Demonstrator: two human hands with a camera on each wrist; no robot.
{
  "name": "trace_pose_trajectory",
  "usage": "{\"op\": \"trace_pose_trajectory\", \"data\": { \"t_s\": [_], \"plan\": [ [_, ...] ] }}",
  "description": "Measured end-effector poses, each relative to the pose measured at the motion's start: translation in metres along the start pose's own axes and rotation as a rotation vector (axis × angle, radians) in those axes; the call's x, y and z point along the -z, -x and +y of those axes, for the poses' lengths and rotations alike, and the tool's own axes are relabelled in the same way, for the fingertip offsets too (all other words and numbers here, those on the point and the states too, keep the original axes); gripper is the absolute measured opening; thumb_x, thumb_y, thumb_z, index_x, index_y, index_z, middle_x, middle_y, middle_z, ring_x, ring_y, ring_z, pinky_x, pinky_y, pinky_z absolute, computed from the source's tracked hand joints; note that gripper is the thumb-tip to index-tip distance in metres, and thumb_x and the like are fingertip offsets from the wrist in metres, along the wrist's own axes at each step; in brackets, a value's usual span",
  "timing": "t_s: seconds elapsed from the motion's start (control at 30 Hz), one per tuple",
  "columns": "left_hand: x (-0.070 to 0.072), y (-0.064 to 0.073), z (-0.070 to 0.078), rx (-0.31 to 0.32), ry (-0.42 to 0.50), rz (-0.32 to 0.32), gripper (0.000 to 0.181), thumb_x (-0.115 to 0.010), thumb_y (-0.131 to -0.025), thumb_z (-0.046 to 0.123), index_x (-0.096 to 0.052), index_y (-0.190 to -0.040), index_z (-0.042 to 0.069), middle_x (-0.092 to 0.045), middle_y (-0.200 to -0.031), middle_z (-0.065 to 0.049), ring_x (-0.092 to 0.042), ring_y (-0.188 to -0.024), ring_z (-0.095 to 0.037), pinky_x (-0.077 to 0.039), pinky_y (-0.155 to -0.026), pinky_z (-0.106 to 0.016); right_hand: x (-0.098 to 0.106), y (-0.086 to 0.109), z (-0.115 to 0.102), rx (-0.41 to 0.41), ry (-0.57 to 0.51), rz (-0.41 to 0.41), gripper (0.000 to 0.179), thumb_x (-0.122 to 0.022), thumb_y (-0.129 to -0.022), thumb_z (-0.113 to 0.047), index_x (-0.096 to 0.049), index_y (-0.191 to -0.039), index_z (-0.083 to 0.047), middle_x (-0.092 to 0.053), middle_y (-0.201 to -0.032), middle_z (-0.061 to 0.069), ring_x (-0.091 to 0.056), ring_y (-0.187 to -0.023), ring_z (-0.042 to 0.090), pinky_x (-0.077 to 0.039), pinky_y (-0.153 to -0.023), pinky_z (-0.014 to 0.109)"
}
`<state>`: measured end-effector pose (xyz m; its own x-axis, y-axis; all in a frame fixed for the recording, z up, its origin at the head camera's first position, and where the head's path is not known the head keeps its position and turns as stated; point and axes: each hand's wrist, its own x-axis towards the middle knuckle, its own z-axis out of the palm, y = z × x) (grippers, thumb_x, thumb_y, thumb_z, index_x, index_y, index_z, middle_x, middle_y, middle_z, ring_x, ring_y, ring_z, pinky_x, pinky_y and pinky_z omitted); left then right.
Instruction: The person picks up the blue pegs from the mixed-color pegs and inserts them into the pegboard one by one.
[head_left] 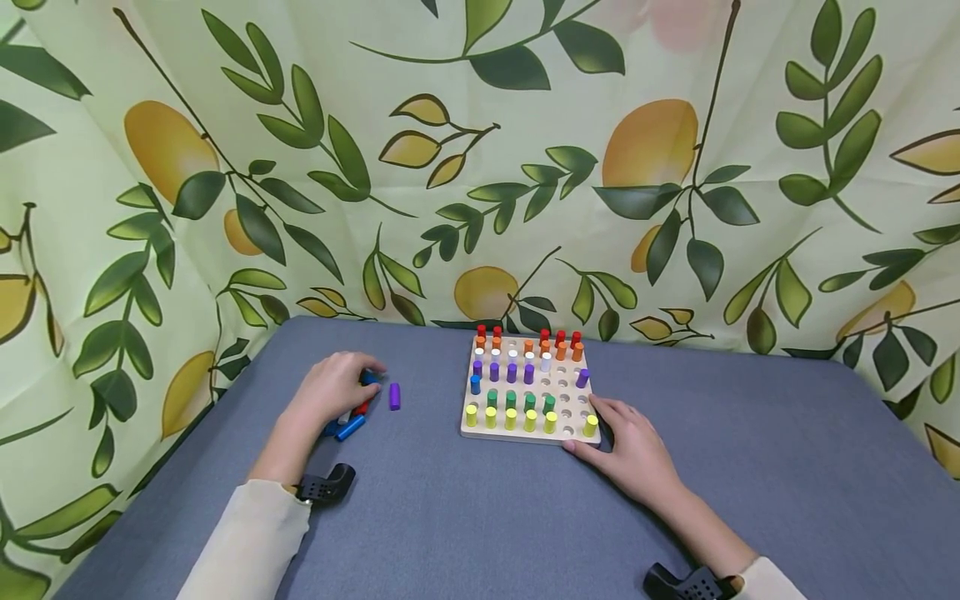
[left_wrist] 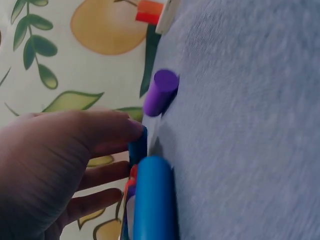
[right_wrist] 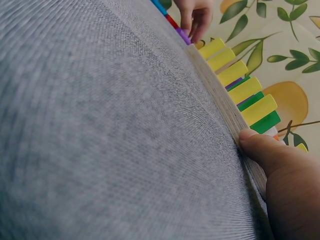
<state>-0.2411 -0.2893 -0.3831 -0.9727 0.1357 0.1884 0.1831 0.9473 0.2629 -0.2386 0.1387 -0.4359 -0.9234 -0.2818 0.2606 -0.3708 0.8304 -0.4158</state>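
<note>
My left hand (head_left: pixel 333 387) is at the left of the table, over a small pile of loose pegs. Between its thumb and finger it pinches a blue peg (left_wrist: pixel 138 146). A longer-looking blue peg (left_wrist: pixel 156 200) lies close below in the left wrist view, and a purple peg (head_left: pixel 394 397) lies just right of the hand. With my right hand (head_left: pixel 633 450) I hold the near right corner of a wooden pegboard (head_left: pixel 517 439), thumb along its front edge and fingers at its right side. Rows of red, orange, white, purple, blue, green and yellow pegs stand in the board.
A loose blue peg (head_left: pixel 350 428) and a red peg (head_left: pixel 362 408) lie partly under the left hand. Grey-blue cloth (head_left: pixel 450 517) covers the table. Behind it hangs a leaf-and-fruit patterned curtain (head_left: pixel 540 242).
</note>
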Motion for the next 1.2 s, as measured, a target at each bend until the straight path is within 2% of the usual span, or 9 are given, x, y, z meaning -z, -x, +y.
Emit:
{"op": "trace_pose_trajectory", "data": {
  "t_s": [0.2, 0.43, 0.53, 0.7, 0.8, 0.9, 1.07, 1.2],
  "plan": [
    [-0.007, -0.003, 0.012, -0.041, 0.052, 0.031, 0.021, -0.070, -0.090, 0.015, -0.077, -0.109, 0.010, -0.075, -0.114, -0.013, -0.069, -0.109, -0.034, -0.053, -0.093, -0.055, 0.000, 0.000, 0.000, 0.001, 0.002, 0.003, 0.088, -0.072, -0.084, -0.063, -0.054, -0.143, -0.001, -0.061, -0.137, 0.022, -0.056, -0.127, 0.045, -0.043, -0.103, 0.065],
    [-0.023, -0.007, 0.022, -0.107, 0.074, 0.110, 0.015, -0.070, -0.093, 0.015, -0.078, -0.103, 0.007, -0.077, -0.107, -0.011, -0.071, -0.106, -0.033, -0.054, -0.095, -0.051, 0.000, 0.000, 0.000, 0.006, 0.002, 0.005, 0.087, -0.072, -0.084, -0.062, -0.055, -0.143, -0.001, -0.061, -0.137, 0.022, -0.056, -0.127, 0.045, -0.043, -0.103, 0.065],
    [-0.027, -0.008, 0.023, -0.078, 0.144, 0.133, 0.015, -0.068, -0.095, 0.015, -0.078, -0.105, 0.008, -0.077, -0.108, -0.011, -0.071, -0.107, -0.032, -0.054, -0.094, -0.051, 0.000, 0.000, -0.001, 0.004, 0.003, 0.003, 0.087, -0.072, -0.084, -0.062, -0.055, -0.143, -0.001, -0.061, -0.137, 0.022, -0.056, -0.127, 0.045, -0.043, -0.103, 0.065],
    [-0.030, -0.010, 0.021, 0.026, 0.347, 0.173, 0.019, -0.062, -0.099, 0.014, -0.076, -0.112, 0.008, -0.076, -0.113, -0.013, -0.072, -0.107, -0.031, -0.056, -0.092, -0.051, 0.001, 0.000, -0.001, -0.003, 0.005, -0.004, 0.087, -0.072, -0.084, -0.063, -0.054, -0.143, -0.001, -0.060, -0.137, 0.022, -0.056, -0.128, 0.046, -0.043, -0.103, 0.065],
    [-0.029, -0.010, 0.021, 0.067, 0.405, 0.188, 0.022, -0.061, -0.101, 0.015, -0.075, -0.115, 0.006, -0.076, -0.113, -0.015, -0.074, -0.102, -0.030, -0.057, -0.087, -0.048, 0.001, 0.000, -0.002, -0.004, 0.004, -0.004, 0.087, -0.072, -0.084, -0.062, -0.054, -0.143, -0.001, -0.060, -0.138, 0.022, -0.056, -0.128, 0.045, -0.043, -0.103, 0.065],
    [-0.029, -0.010, 0.020, 0.079, 0.408, 0.190, 0.024, -0.065, -0.098, 0.015, -0.074, -0.118, 0.004, -0.076, -0.111, -0.016, -0.075, -0.097, -0.029, -0.058, -0.084, -0.047, 0.001, 0.000, -0.001, -0.004, 0.004, -0.004, 0.087, -0.072, -0.084, -0.063, -0.054, -0.143, -0.001, -0.060, -0.138, 0.022, -0.055, -0.128, 0.045, -0.043, -0.103, 0.065],
    [-0.031, -0.009, 0.019, 0.059, 0.349, 0.200, 0.032, -0.070, -0.093, 0.009, -0.070, -0.124, 0.001, -0.076, -0.110, -0.019, -0.075, -0.097, -0.031, -0.059, -0.085, -0.047, 0.000, 0.000, 0.000, 0.000, 0.006, 0.001, 0.087, -0.072, -0.084, -0.062, -0.054, -0.143, -0.001, -0.060, -0.137, 0.022, -0.056, -0.128, 0.045, -0.043, -0.104, 0.065],
    [-0.033, -0.010, 0.023, 0.086, 0.320, 0.229, 0.030, -0.070, -0.093, 0.008, -0.071, -0.123, 0.002, -0.076, -0.109, -0.018, -0.074, -0.097, -0.030, -0.059, -0.085, -0.047, -0.001, 0.000, 0.001, 0.006, 0.009, 0.003, 0.086, -0.072, -0.085, -0.061, -0.055, -0.143, -0.001, -0.061, -0.137, 0.022, -0.056, -0.128, 0.045, -0.043, -0.104, 0.065]
  ]
}}
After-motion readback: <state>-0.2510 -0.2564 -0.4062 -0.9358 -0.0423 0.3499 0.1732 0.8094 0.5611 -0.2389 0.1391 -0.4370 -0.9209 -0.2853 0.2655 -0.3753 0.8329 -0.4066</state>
